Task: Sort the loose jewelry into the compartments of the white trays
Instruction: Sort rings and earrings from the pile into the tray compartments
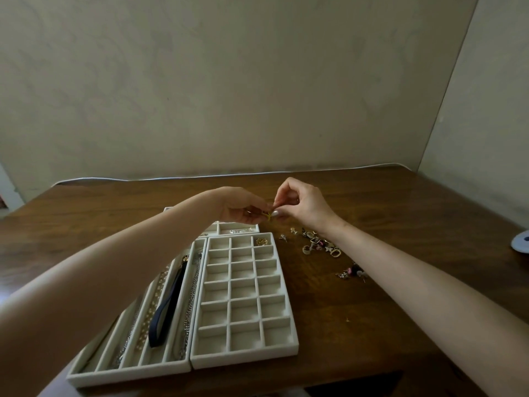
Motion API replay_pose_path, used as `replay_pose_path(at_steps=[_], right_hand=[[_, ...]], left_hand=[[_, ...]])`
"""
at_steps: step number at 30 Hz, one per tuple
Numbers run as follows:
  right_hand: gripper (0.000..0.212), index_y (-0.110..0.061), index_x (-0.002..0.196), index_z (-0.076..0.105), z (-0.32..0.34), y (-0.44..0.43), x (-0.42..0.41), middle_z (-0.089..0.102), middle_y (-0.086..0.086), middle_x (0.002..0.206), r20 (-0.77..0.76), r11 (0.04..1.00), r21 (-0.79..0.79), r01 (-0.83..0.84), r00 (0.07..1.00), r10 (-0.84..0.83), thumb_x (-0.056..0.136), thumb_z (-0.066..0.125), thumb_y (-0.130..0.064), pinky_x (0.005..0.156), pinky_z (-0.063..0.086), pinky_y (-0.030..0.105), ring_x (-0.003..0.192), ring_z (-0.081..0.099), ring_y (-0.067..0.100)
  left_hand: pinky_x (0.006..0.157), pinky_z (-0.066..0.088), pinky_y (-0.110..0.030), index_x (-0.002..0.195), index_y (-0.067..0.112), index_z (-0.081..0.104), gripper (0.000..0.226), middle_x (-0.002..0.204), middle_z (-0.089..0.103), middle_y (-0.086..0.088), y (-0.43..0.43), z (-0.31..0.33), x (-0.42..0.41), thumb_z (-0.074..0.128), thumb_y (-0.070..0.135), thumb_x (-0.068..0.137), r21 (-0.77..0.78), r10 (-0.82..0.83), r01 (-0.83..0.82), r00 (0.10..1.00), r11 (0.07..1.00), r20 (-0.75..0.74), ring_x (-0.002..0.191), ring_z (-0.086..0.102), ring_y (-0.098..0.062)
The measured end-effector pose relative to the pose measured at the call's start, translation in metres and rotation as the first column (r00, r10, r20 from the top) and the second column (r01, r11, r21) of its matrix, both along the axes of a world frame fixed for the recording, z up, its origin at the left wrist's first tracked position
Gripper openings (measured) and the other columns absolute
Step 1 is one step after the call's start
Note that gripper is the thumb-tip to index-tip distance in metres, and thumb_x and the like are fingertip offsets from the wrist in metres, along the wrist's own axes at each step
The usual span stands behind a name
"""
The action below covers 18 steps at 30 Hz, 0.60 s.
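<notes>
One gold piece (pixel 268 216), axis unclear, between left hand (pixel 243 208), right hand (pixel 302 207)

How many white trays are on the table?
3. The grid tray lies in the middle; the long-slot tray touches its left side; a third tray lies behind both, partly hidden by the left hand, so another might hide there.
</notes>
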State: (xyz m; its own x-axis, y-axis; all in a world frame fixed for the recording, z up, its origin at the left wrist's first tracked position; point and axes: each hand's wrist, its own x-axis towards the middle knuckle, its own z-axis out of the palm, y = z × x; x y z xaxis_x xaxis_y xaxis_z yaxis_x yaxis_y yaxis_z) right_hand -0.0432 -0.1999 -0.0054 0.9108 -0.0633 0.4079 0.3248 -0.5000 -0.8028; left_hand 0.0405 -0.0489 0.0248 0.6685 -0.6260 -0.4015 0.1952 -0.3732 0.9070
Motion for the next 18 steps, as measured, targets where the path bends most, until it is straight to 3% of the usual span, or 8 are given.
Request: replay_pose_path(at_steps=[3,9,14,16,18], right_hand=[[0.019,0.0,0.091,0.063,-0.002,0.0,0.0,0.069,0.017,0.088,-0.014,1.0,0.015,-0.005,1.0,0.005,0.077,0.069,0.012,0.067,0.06,0.03,0.082,0.07,0.024],[0.019,-0.01,0.09,0.066,-0.008,-0.009,0.0,0.068,0.005,0.085,0.043,0.989,-0.103,0.107,0.994,-0.103,0.079,0.069,0.006,0.072,0.059,0.027,0.079,0.068,0.013],[0.019,-0.013,0.098,0.068,-0.021,-0.039,0.003,0.068,-0.001,0.091,-0.232,0.899,-0.43,0.086,0.951,-0.202,0.084,0.065,0.001,0.09,0.054,0.033,0.084,0.065,0.007],[0.023,-0.014,0.103,0.068,-0.023,-0.04,0.002,0.069,0.0,0.099,-0.26,0.9,-0.43,0.07,0.945,-0.198,0.083,0.067,-0.002,0.091,0.053,0.031,0.09,0.064,0.007],[0.029,-0.016,0.108,0.067,-0.017,-0.035,0.001,0.068,0.001,0.107,-0.241,0.947,-0.314,0.062,0.96,-0.142,0.082,0.068,-0.004,0.091,0.052,0.03,0.096,0.063,0.009]], left_hand=[[0.057,0.053,-0.015,0.086,0.002,0.061,0.007,0.082,0.059,-0.008,0.0,-0.004,0.0,0.055,0.002,0.089,0.003,0.005,-0.005,1.0,1.0,0.01,0.072,0.056,-0.011],[0.056,0.053,-0.017,0.088,0.002,0.061,0.005,0.082,0.058,-0.009,-0.002,-0.008,0.003,0.056,0.004,0.089,0.003,0.068,-0.068,0.998,0.998,0.018,0.07,0.055,-0.013],[0.062,0.054,-0.018,0.088,0.003,0.063,0.007,0.083,0.061,-0.008,0.004,-0.008,0.005,0.057,0.003,0.088,-0.003,0.016,-0.016,0.997,1.0,0.074,0.073,0.057,-0.012],[0.063,0.054,-0.017,0.089,0.004,0.064,0.007,0.084,0.062,-0.007,0.006,-0.007,0.004,0.057,0.003,0.088,-0.014,-0.008,0.01,0.994,1.0,0.111,0.074,0.058,-0.011],[0.063,0.055,-0.017,0.088,0.005,0.063,0.006,0.082,0.062,-0.006,0.007,-0.007,0.002,0.057,0.004,0.088,-0.005,-0.033,0.034,0.987,0.999,0.158,0.073,0.059,-0.011]])
